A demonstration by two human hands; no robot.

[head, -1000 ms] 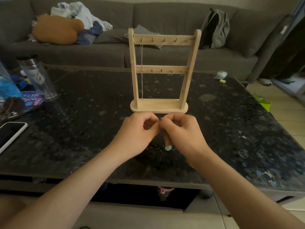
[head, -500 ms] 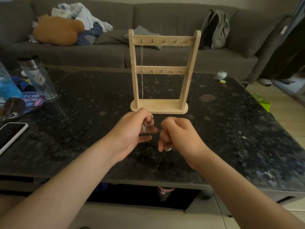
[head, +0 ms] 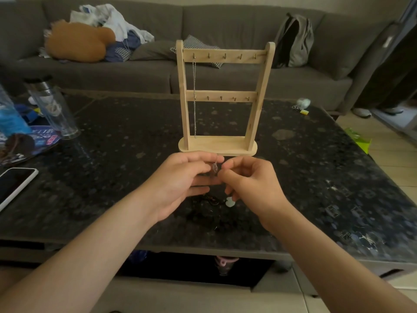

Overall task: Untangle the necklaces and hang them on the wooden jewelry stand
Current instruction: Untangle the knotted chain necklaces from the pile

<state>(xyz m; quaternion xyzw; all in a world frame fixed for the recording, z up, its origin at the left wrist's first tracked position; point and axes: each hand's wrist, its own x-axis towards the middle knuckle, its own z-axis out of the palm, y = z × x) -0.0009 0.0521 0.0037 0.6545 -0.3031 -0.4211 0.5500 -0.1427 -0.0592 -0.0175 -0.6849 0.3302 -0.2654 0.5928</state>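
A wooden jewelry stand [head: 222,96] with two peg rails stands upright mid-table. One silver chain [head: 194,98] hangs from the top rail's leftmost peg down to the base. Just in front of the stand's base, my left hand [head: 184,181] and my right hand [head: 250,182] meet fingertip to fingertip, both pinching a thin tangled silver necklace [head: 214,166] between them. Below the hands a dark chain bundle [head: 212,201] lies on the table with a pale round pendant [head: 230,202] beside my right hand's fingers.
The dark speckled table [head: 316,177] carries a phone [head: 13,186] at the left edge, a clear tumbler [head: 53,109], snack packets [head: 24,141], and a small keyring [head: 301,105] at far right. A grey sofa [head: 225,21] with cushions and a backpack is behind.
The hands drew slightly apart half a second ago, then came together again in front of the stand's base; the pale pendant stays low by my right hand.
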